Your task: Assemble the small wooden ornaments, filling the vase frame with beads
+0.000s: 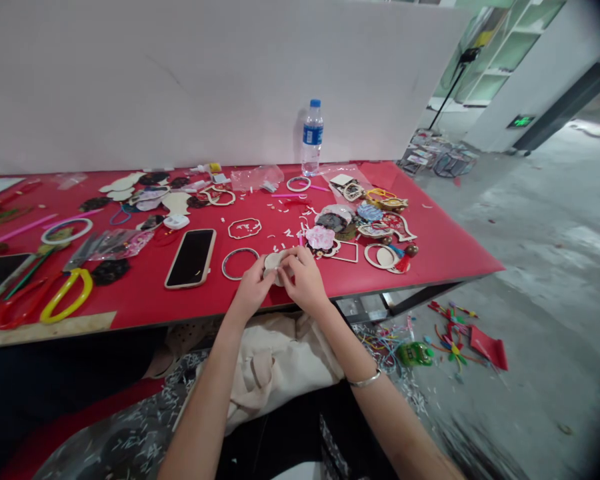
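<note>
At the table's front edge, my left hand [253, 285] and my right hand [304, 279] come together around a small, pale, flat piece with a rounded, wavy outline [272, 263]. The fingers of both hands are closed on it, and they cover much of its right side. Just left of my left hand lies a ring-shaped frame [223, 265]. Beyond my hands are a pale wavy-edged frame [245, 229] and scattered white scraps. A pink flower-shaped piece [320, 237] lies close to my right hand, with a thin rectangular frame [347, 252] beside it.
The red table [450, 260] carries a phone [191, 259], yellow-handled scissors [69, 297] and a water bottle [312, 139] by the white panel. Tasselled ornaments [403, 257] lie at right. A cream bag [280, 373] rests on my lap; a green bottle [415, 354] lies on the floor.
</note>
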### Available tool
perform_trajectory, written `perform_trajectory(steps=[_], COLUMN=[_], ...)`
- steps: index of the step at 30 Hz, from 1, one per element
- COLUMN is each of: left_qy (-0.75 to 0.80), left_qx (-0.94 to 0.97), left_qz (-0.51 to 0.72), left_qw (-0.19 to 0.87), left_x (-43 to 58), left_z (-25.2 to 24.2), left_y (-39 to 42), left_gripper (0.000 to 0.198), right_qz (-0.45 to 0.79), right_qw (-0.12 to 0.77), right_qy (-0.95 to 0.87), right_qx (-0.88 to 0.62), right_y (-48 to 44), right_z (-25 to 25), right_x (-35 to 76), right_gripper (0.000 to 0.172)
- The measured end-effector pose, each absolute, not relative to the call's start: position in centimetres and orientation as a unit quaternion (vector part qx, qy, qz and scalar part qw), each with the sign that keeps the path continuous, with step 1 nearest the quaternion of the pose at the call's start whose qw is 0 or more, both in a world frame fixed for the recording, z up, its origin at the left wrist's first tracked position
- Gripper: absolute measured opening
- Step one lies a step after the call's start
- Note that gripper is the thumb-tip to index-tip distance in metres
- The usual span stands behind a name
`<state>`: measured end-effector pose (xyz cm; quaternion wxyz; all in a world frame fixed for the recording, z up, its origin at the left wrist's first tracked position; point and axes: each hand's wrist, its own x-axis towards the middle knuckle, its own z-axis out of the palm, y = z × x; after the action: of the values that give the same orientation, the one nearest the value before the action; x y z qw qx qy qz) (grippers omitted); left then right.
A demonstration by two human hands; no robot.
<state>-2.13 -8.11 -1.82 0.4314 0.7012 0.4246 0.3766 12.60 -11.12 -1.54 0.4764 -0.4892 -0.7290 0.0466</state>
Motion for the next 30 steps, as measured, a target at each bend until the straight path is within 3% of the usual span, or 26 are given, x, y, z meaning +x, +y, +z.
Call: perform_trajectory(steps=[7, 10, 13, 18, 30], left_qy=[0.434, 0.429, 0.415, 0.4, 0.397], left_qx=[0.686, 0.648, 0.581, 0.539, 0.545], left_qz=[0.384, 0.412, 0.465, 0.483, 0.477], left_qw=[0.439, 0.476, 0.523, 0.563, 0.564], left_x=[-2.1, -1.9, -1.9, -2.0, -1.8], left_z=[-1.7, -1.6, -1.6, -1.8, -1.6], left_y=[-8.1, -8.1, -8.1, -8.2, -8.1], left_gripper=[0.032, 0.038, 0.043, 0.04, 0.035], right_qz=[0.018, 0.021, 0.057, 0.102, 0.063], right_qw=[0.462, 0.507, 0.553, 0.52, 0.501], right_qy=[-0.723, -0.695, -0.674, -0.702, -0.728], right_qx=[-0.513, -0.509, -0.486, -0.477, -0.464], right_y=[-11.4, -11.7, -12.1, -12.4, -12.4], right_z=[-1.6, -1.8, -1.7, -1.1, -1.0], right_x=[12.5, 12.4, 12.3, 12.2, 12.3], right_gripper=[0.006, 0.006, 0.016, 0.03, 0.042])
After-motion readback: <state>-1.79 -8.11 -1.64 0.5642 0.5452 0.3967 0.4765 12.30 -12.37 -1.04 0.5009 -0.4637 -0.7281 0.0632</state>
